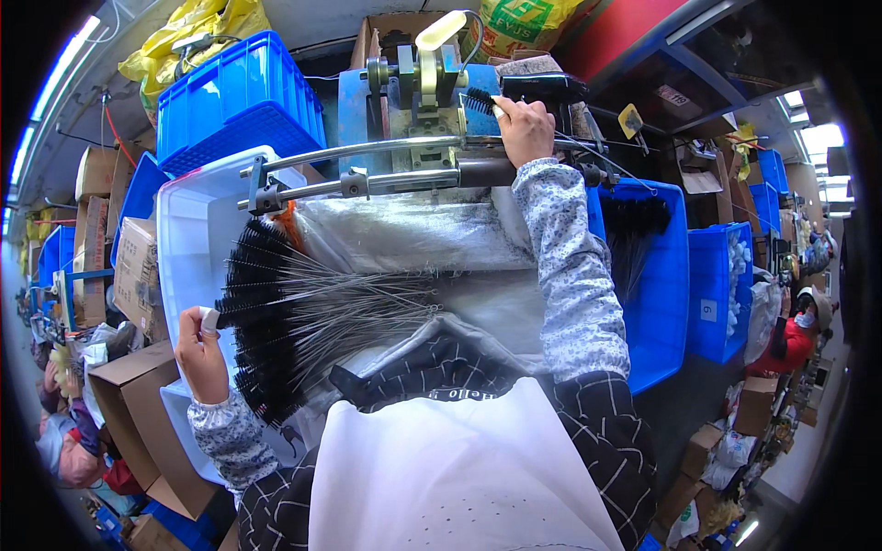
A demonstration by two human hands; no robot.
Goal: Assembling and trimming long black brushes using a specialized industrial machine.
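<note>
Cluttered workshop: left hand (200, 354) pinches wire brushes (276, 317) at nine o'clock, right hand (524, 129) grips a brush (478, 99) at the machine (413, 101), twelve o'clock.

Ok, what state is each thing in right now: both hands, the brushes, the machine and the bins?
Left hand: closed on the black-bristled end of one wire brush, at the fan's edge.
Fan of black-bristled wire brushes: spread out, stems pointing right.
Right hand: holding a single black brush at the machine.
Blue metal bench machine: cream lever raised.
Blue plastic bin on the right: holds black brushes.
White plastic tub: sits under the fan.
</note>
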